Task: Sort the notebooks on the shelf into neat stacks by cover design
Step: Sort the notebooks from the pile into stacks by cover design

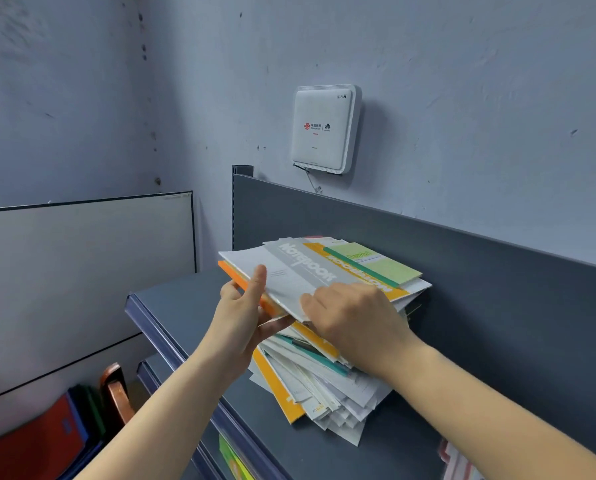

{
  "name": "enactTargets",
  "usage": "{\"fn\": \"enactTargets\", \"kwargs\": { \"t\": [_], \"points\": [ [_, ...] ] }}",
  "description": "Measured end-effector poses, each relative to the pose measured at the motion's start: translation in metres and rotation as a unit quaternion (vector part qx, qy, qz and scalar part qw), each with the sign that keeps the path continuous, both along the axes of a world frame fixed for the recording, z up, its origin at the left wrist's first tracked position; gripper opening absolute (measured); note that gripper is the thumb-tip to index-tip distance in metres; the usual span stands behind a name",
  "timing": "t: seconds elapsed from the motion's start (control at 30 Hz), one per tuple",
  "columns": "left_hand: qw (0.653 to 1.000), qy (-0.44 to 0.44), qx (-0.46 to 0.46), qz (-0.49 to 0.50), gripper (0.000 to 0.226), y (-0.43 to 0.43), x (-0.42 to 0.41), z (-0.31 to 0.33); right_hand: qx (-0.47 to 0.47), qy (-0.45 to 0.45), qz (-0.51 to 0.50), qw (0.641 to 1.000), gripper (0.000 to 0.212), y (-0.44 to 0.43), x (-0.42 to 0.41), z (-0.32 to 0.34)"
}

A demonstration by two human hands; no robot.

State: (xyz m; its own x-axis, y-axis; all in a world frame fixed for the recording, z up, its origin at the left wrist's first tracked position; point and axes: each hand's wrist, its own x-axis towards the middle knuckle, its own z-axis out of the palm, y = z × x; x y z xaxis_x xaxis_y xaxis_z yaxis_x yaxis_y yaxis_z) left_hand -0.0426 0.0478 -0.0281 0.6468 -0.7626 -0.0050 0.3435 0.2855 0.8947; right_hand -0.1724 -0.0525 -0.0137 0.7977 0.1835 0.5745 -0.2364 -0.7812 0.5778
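**Top batch held apart from the mixed pile**

The notebooks (pixel 324 386) lie in one pile on the shelf (pixel 185 299). The left hand (pixel 246 306) pinches the grey-topped upper batch (pixel 296 275), thumb above and fingers beneath. The right hand (pixel 355 320) curls its fingers under the batch's near edge, likely separating designs.

Left hand (pixel 246 308) grips lifted notebooks (pixel 289 275); right hand (pixel 355 320) rests on messy pile (pixel 324 386).

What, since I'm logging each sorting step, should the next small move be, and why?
Probably lift the upper notebooks clear and set them on the bare shelf: the left hand grips them, right hand at their edge, above the mixed lower pile.
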Motion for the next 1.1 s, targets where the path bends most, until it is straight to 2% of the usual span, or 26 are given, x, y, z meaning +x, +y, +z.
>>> {"fn": "enactTargets", "kwargs": {
  "t": [0.1,0.13,0.17,0.23,0.3,0.37,0.47,0.5,0.57,0.63,0.7,0.8,0.93,1.03,1.1],
  "points": [
    [1.0,-0.011,0.027,0.005,0.018,-0.001,0.0,-0.006,0.08,0.023,0.01,0.996,0.015,-0.004,-0.004,-0.006],
    [0.999,-0.015,0.034,0.008,0.015,-0.001,0.0,-0.008,0.138,0.034,0.009,0.99,0.024,-0.006,-0.006,-0.006],
    [0.999,-0.02,0.041,0.011,0.015,-0.001,0.001,-0.011,0.215,0.057,-0.001,0.975,0.045,-0.009,-0.009,-0.004],
    [0.998,-0.019,0.05,0.019,0.019,0.0,0.003,-0.015,0.391,0.119,-0.032,0.912,0.093,-0.016,-0.019,0.006],
    [0.998,-0.014,0.059,0.026,0.024,0.002,0.008,-0.018,0.488,0.092,-0.032,0.868,0.116,-0.032,-0.028,0.013],
    [0.997,-0.02,0.07,0.03,0.025,0.004,0.012,-0.019,0.537,0.03,-0.065,0.841,0.112,-0.051,-0.034,0.021],
    [0.996,-0.022,0.077,0.036,0.023,0.009,0.016,-0.02,0.554,0.0,-0.189,0.811,0.068,-0.077,-0.037,0.021],
    [0.996,-0.021,0.079,0.039,0.022,0.01,0.017,-0.02,0.57,0.013,-0.203,0.796,0.06,-0.084,-0.037,0.022],
    [0.995,-0.021,0.084,0.053,0.02,0.013,0.016,-0.018,0.635,0.051,-0.188,0.747,0.055,-0.09,-0.037,0.026],
    [0.993,-0.025,0.089,0.072,0.018,0.014,0.017,-0.017,0.665,0.086,-0.181,0.719,0.063,-0.09,-0.036,0.031],
    [0.991,-0.035,0.095,0.091,0.02,0.016,0.02,-0.018,0.656,0.112,-0.188,0.722,0.069,-0.09,-0.035,0.032],
    [0.989,-0.04,0.098,0.107,0.028,0.018,0.024,-0.019,0.639,0.131,-0.195,0.733,0.063,-0.091,-0.036,0.032],
    [0.99,-0.037,0.095,0.096,0.024,0.019,0.018,-0.018,0.589,0.149,-0.229,0.761,0.058,-0.089,-0.046,0.036],
    [0.991,-0.041,0.096,0.089,0.027,0.018,0.014,-0.02,0.485,0.116,-0.244,0.832,0.042,-0.081,-0.049,0.031],
    [0.99,-0.039,0.098,0.089,0.027,0.017,0.012,-0.022,0.409,0.07,-0.213,0.885,0.028,-0.079,-0.046,0.025]
  ]
}}
